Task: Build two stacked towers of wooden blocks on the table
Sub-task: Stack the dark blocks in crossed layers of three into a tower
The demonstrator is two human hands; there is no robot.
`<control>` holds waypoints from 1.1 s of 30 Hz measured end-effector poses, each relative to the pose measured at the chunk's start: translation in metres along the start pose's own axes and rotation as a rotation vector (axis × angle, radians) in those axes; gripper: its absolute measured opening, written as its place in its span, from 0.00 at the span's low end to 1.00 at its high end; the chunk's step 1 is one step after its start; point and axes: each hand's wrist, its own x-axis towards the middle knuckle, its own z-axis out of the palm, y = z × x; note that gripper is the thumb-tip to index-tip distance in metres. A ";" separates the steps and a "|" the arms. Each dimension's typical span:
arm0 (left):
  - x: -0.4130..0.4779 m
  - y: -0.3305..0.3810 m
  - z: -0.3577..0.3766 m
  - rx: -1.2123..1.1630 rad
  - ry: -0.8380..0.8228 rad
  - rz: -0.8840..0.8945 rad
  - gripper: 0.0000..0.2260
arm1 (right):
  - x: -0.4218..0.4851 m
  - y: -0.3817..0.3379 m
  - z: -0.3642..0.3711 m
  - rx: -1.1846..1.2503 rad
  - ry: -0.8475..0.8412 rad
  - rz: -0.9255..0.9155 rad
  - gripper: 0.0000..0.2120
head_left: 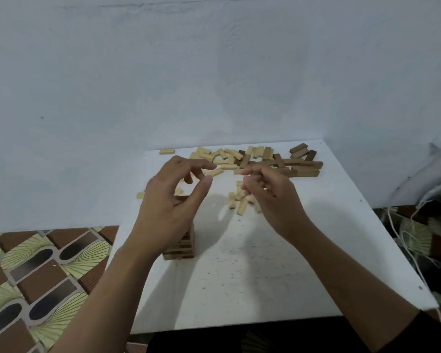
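Observation:
One tower of stacked light and dark wooden blocks (182, 247) stands on the white table (252, 276), left of its middle. My left hand (172, 202) hovers over the tower's top and hides it, its fingers loosely curled and holding nothing. My right hand (267, 197) is raised to the right of the tower, fingers curled, with no block visible in it. A small heap of light blocks (239, 200) lies just beyond my right hand. A long scatter of light and dark loose blocks (260, 159) lies along the table's far edge.
A pale wall stands right behind the table. To the left is a patterned floor (36, 271). A grey cloth (433, 174) and white cords (405, 233) lie off the table's right edge. A single light block (140, 195) rests near the left edge.

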 end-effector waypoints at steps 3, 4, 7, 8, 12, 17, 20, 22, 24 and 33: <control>0.007 0.004 0.031 -0.013 -0.051 0.028 0.07 | 0.003 0.016 -0.026 -0.052 0.047 0.005 0.05; 0.010 0.004 0.045 -0.027 -0.075 0.023 0.07 | 0.004 0.024 -0.034 -0.068 0.067 0.019 0.05; 0.018 -0.002 0.085 -0.054 -0.135 -0.021 0.07 | 0.009 0.051 -0.058 -0.147 0.115 0.052 0.05; 0.022 -0.007 0.102 -0.072 -0.152 -0.047 0.07 | 0.013 0.062 -0.067 -0.180 0.131 0.062 0.04; 0.035 -0.028 0.164 -0.089 -0.176 -0.188 0.08 | 0.026 0.108 -0.097 -0.335 0.156 0.075 0.04; 0.057 -0.062 0.236 0.094 -0.229 -0.056 0.17 | 0.054 0.157 -0.121 -0.599 0.115 0.070 0.14; 0.076 -0.077 0.267 0.240 -0.319 -0.038 0.23 | 0.072 0.175 -0.128 -0.692 0.055 0.040 0.18; 0.086 -0.079 0.278 0.341 -0.394 -0.090 0.25 | 0.081 0.183 -0.130 -0.775 0.031 0.063 0.19; 0.090 -0.081 0.286 0.427 -0.450 -0.075 0.26 | 0.085 0.190 -0.129 -0.845 0.015 0.068 0.21; 0.073 -0.095 0.282 0.434 -0.392 0.074 0.20 | 0.076 0.202 -0.127 -0.993 0.107 0.037 0.16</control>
